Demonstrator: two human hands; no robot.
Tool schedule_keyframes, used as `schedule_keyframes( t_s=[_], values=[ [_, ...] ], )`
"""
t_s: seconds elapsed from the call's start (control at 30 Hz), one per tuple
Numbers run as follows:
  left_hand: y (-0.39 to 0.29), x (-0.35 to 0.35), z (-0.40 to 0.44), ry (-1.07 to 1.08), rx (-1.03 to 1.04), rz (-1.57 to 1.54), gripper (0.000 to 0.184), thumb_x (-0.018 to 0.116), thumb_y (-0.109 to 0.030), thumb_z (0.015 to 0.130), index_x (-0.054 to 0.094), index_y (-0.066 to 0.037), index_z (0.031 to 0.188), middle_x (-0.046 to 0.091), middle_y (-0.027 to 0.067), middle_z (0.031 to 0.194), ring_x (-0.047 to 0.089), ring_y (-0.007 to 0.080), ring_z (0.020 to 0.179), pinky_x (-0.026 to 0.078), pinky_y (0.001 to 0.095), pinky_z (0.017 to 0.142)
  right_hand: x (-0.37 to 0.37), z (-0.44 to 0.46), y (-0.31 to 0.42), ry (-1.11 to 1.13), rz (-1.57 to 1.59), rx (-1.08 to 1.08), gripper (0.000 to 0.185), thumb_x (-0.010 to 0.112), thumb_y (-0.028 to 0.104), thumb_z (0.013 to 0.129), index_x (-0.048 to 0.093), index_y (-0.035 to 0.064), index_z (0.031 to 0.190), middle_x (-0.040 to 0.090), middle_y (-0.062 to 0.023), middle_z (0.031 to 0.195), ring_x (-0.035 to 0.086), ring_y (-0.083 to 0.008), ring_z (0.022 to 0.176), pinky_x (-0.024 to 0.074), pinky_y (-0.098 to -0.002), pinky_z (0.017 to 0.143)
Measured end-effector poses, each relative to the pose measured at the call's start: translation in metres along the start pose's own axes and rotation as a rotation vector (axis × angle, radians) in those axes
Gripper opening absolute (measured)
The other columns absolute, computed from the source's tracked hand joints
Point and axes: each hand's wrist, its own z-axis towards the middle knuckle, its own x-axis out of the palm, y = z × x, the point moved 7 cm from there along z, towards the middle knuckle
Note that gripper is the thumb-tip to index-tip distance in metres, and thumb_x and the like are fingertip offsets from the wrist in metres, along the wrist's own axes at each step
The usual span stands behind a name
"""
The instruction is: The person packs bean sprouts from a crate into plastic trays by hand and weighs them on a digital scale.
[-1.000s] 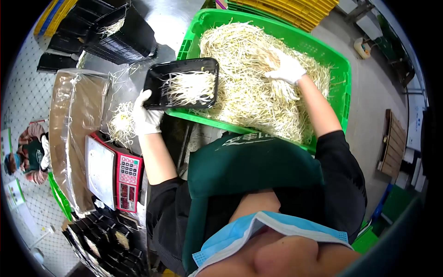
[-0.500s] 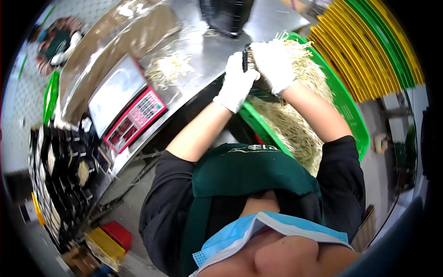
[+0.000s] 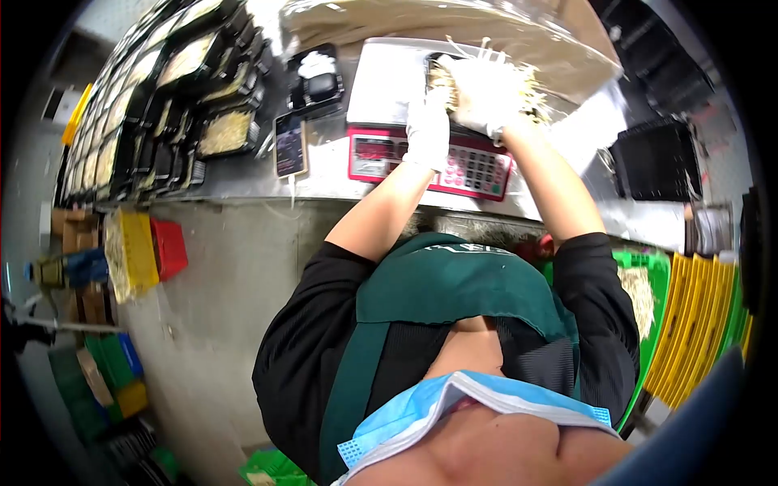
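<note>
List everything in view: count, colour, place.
Scale: one, red and white, centre
Working tray: one, black, over scale
Sprouts: uncounted, pale, under right hand
Filled trays: many, black, left
Container: one, black, beside phone
Phone: one, dark, left of scale
Carton: one, brown, behind scale
Other trays: several, black, right
Table: one, silver, beneath scale
Sprout crate: one, green, right
Crate stack: one, mostly yellow, far right
Floor bins: two, yellow, red, lower left
Apron: one, green, torso
Mask: one, blue, chin
Left hand: one, white-gloved, at tray
Right hand: one, white-gloved, over sprouts
</note>
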Motion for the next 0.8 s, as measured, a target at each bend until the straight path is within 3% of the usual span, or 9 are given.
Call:
schedule_keyframes(
  t_s=[0.13,0.17,0.23,0.33,0.4,0.53,0.6,0.7,0.8],
  values=[
    [-0.019,-0.031,-0.002,0.252,0.071,0.087,0.044,0.053,-0.026,0.089,0.051,0.005,0.120,0.058,0.0205,0.115,0.053,0.0297,0.108,0.040,0.0349,0.094,0.012,0.011,0.013,0.201,0.028,-0.091,0.058,0.067,0.031,0.067,0.053,0.0103,0.120,0.063,-0.0175,0.099,0.061,-0.0325,0.093,0.0493,-0.0427,0.078],
    [-0.026,-0.049,-0.006,0.263,0.123,0.137,0.041,0.054,-0.023,0.089,0.053,0.004,0.119,0.057,0.0189,0.117,0.053,0.0273,0.110,0.040,0.0343,0.095,0.009,0.011,0.015,0.028,0.098,-0.136,0.032,0.068,0.021,0.066,0.063,0.0060,0.095,0.065,-0.0172,0.085,0.064,-0.0322,0.081,0.0513,-0.0431,0.070],
    [-0.042,-0.084,-0.014,0.276,0.230,0.236,0.035,0.055,-0.018,0.090,0.056,0.002,0.118,0.057,0.0157,0.121,0.053,0.0224,0.112,0.040,0.0331,0.097,0.012,0.014,0.014,0.092,0.142,-0.153,0.032,0.067,0.021,0.067,0.063,0.0052,0.095,0.065,-0.0176,0.085,0.064,-0.0325,0.081,0.0514,-0.0428,0.070],
    [-0.059,-0.166,-0.024,-0.078,0.080,0.001,0.032,0.057,-0.017,0.089,0.059,0.003,0.114,0.063,0.0145,0.111,0.060,0.0194,0.101,0.045,0.0296,0.092,0.017,0.013,0.014,0.113,0.185,-0.174,0.035,0.067,0.021,0.068,0.061,0.0027,0.097,0.065,-0.0188,0.086,0.064,-0.0333,0.080,0.0514,-0.0416,0.071],
    [-0.061,-0.242,-0.032,-0.431,0.025,0.247,0.027,0.057,-0.016,0.089,0.064,0.003,0.106,0.067,0.0128,0.099,0.063,0.0183,0.092,0.048,0.0289,0.088,0.011,0.010,0.014,-0.038,0.202,-0.198,0.034,0.068,0.022,0.068,0.061,0.0016,0.095,0.065,-0.0187,0.082,0.064,-0.0340,0.077,0.0514,-0.0417,0.069],
    [-0.021,-0.348,-0.001,-0.402,0.013,0.764,0.022,0.066,-0.019,0.083,0.064,0.003,0.088,0.065,0.0068,0.084,0.061,0.0134,0.080,0.048,0.0268,0.077,0.004,0.007,0.016,-0.020,0.200,-0.192,0.035,0.067,0.023,0.071,0.058,0.0016,0.097,0.064,-0.0189,0.086,0.063,-0.0345,0.080,0.0504,-0.0423,0.072],
    [0.011,-0.358,0.019,-0.292,-0.193,0.797,0.043,0.082,-0.026,0.067,0.056,0.001,0.090,0.060,0.0068,0.078,0.055,0.0132,0.072,0.046,0.0275,0.071,0.008,0.009,0.015,0.041,0.203,-0.178,0.036,0.067,0.023,0.071,0.058,0.0018,0.098,0.063,-0.0188,0.087,0.062,-0.0344,0.082,0.0500,-0.0427,0.073],
    [0.026,-0.378,0.040,-0.359,-0.346,1.101,0.066,0.086,-0.041,0.052,0.060,0.002,0.095,0.065,0.0172,0.091,0.061,0.0289,0.086,0.048,0.0374,0.079,0.006,0.007,0.016,0.061,0.193,-0.159,0.038,0.068,0.024,0.071,0.058,0.0019,0.099,0.063,-0.0180,0.087,0.062,-0.0338,0.083,0.0495,-0.0430,0.074],
    [0.031,-0.415,0.059,-0.623,-0.473,1.212,0.053,0.054,-0.054,0.080,0.066,-0.002,0.077,0.067,0.0160,0.081,0.064,0.0317,0.079,0.048,0.0403,0.076,0.014,0.005,0.013,-0.036,0.202,-0.165,0.041,0.068,0.024,0.070,0.057,0.0014,0.102,0.063,-0.0173,0.087,0.062,-0.0331,0.082,0.0493,-0.0425,0.073]
  ],
)
